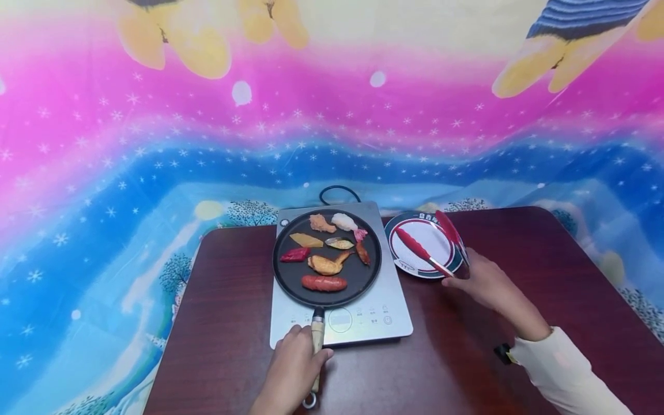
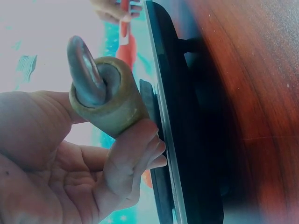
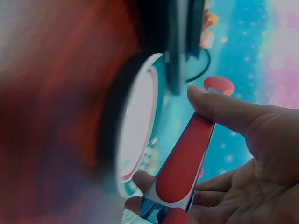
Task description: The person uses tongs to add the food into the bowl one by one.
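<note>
My left hand grips the wooden handle of a black frying pan; the left wrist view shows the metal hanging ring at its end. In the pan lie a red sausage, a browned chicken wing, a mussel, a tan slab, a dark red piece, a fried chunk and a white piece. My right hand holds red-tipped tongs, arms spread over a plate with a dark green rim, nothing between the tips.
The pan sits on a silver induction cooker, with a black cable behind it. The plate stands right beside the cooker on the dark red table. A patterned cloth hangs behind the table.
</note>
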Demonstrator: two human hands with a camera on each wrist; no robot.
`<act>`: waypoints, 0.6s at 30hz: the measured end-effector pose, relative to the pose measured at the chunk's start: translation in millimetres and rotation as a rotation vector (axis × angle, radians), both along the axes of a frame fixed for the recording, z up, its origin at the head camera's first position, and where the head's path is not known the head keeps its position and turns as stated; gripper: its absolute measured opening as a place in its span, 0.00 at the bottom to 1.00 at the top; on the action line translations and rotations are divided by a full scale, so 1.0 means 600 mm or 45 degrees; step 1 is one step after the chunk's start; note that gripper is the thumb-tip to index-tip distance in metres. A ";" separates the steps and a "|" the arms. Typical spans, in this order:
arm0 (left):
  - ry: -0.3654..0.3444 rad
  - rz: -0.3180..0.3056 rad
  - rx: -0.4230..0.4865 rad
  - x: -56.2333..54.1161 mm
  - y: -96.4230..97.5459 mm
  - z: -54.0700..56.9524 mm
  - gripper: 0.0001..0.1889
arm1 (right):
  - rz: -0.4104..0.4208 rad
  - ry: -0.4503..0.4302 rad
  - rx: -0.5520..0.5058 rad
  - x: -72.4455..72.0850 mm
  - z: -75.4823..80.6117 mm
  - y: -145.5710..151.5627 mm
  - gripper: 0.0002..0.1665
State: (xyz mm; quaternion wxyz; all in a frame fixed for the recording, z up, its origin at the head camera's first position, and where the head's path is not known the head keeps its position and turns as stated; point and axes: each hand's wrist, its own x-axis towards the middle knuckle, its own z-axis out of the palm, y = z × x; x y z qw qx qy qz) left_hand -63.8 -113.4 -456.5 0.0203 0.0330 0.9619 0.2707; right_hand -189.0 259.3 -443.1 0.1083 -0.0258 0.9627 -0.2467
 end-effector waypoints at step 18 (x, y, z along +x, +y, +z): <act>0.008 -0.008 -0.008 0.000 0.000 -0.002 0.16 | -0.138 -0.116 0.049 0.033 -0.069 0.024 0.61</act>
